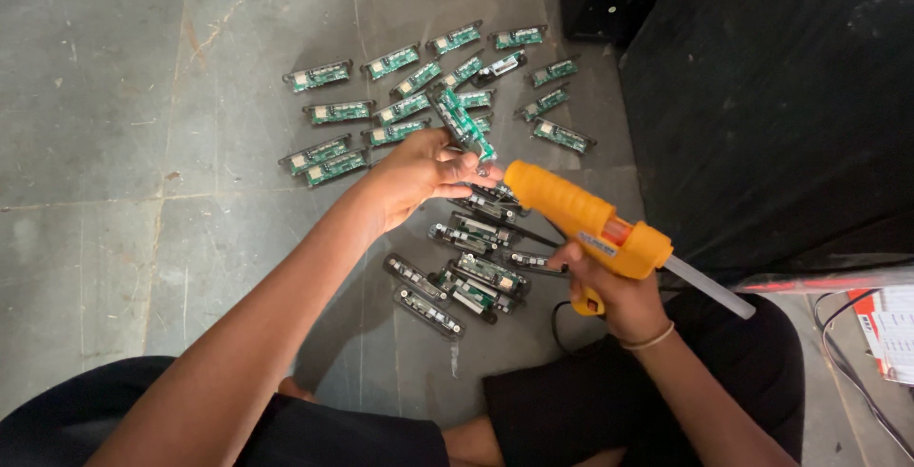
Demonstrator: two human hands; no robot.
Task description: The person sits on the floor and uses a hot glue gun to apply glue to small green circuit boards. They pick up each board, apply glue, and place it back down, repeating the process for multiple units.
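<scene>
My left hand [419,174] holds a narrow green circuit board [460,122] tilted up off the floor. My right hand [609,288] grips the handle of an orange hot glue gun [583,217]. The gun's nozzle points left and touches the lower end of the held board, next to my left fingertips. A clear glue stick [709,286] sticks out of the back of the gun. Both hands are above a grey stone floor [143,143].
Several green circuit boards [328,75] lie spread on the floor beyond my hands. A second cluster of boards in black frames [457,281] lies just below them. A large black box [762,96] stands at right. Papers and a cable [881,334] lie at the right edge.
</scene>
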